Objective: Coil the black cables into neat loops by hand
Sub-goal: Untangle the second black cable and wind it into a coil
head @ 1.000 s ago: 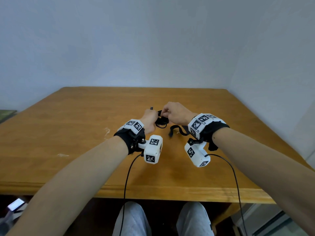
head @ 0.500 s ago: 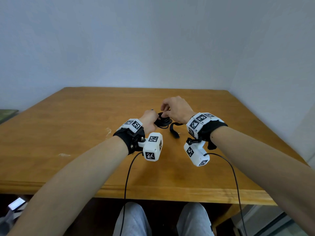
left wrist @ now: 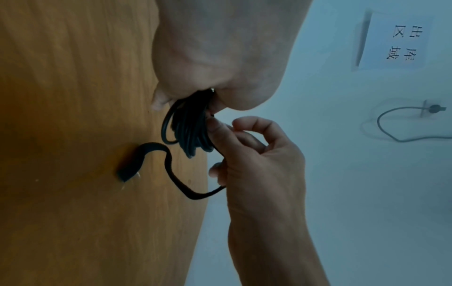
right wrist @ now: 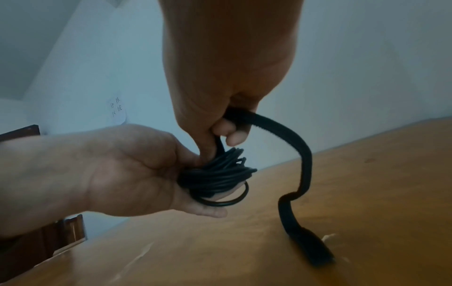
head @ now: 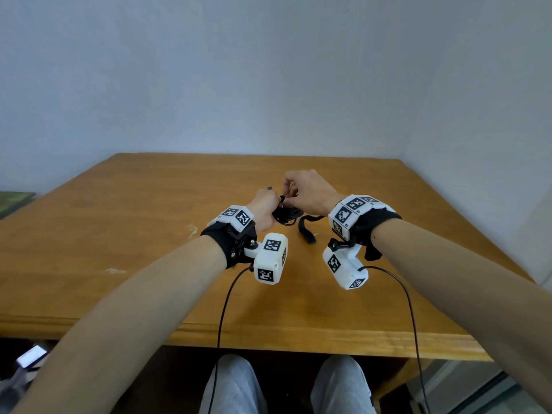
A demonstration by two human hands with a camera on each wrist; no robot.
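A black cable wound into a small bundle of loops [head: 287, 216] [left wrist: 189, 127] [right wrist: 217, 174] is held a little above the wooden table [head: 119, 234]. My left hand [head: 264, 206] [right wrist: 137, 170] grips the bundle in its curled fingers. My right hand [head: 304, 191] [left wrist: 247, 143] pinches a flat black strap [head: 306, 230] [left wrist: 151, 154] [right wrist: 300, 160] right at the coil. The strap hangs down from the right hand, and its free end rests on the tabletop. A cable tip [head: 269, 188] sticks up beside the left hand.
The table's front edge [head: 268, 339] lies close to my knees [head: 236, 383]. Thin camera leads [head: 224, 309] hang from both wrists over that edge. Walls close in behind and to the right. A wall socket with a grey cord [left wrist: 432, 109] shows in the left wrist view.
Both hands have lifted slightly and moved away from me with the coil. The right hand has risen over the bundle, and the strap's loose end has been drawn along the table.
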